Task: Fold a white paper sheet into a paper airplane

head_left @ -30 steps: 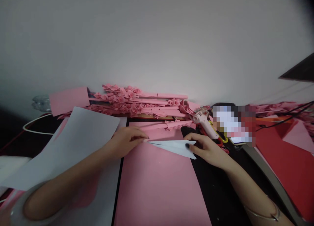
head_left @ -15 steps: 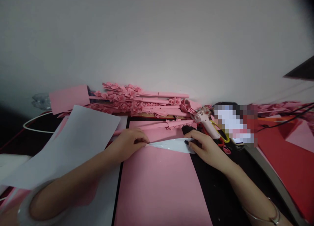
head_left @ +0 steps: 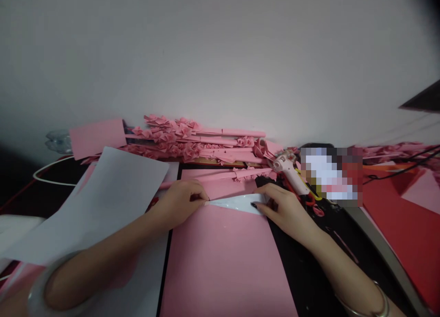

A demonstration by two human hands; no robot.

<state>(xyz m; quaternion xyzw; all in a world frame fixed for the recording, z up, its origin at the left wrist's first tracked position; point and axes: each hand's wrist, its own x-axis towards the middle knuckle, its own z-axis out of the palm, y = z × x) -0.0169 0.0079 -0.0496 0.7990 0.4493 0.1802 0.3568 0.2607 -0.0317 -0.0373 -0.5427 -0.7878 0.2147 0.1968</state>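
Observation:
A narrow folded strip of white paper point(head_left: 237, 202) stretches between my two hands, tapering to a point on the left. My left hand point(head_left: 187, 200) is closed, thumb and fingertips pinching that pointed end. At the wider right end, my right hand point(head_left: 280, 204) has its thumb and fingers closed on the paper. Beneath both lies a large sheet of pink paper point(head_left: 227, 262) on the dark table. A pink paper flower stem point(head_left: 220, 175) lies just beyond the strip.
Pink paper flowers point(head_left: 178, 136) are piled along the wall. A glue gun point(head_left: 290, 170) lies beyond my right hand, near yellow-and-red handled scissors point(head_left: 311, 198) and a blurred-out phone point(head_left: 325, 175). White sheets point(head_left: 113, 193) cover the left; red paper point(head_left: 402, 225) lies right.
My right thumb and fingers have shifted slightly left along the white paper strip. My left hand keeps its pinch in nearly the same place.

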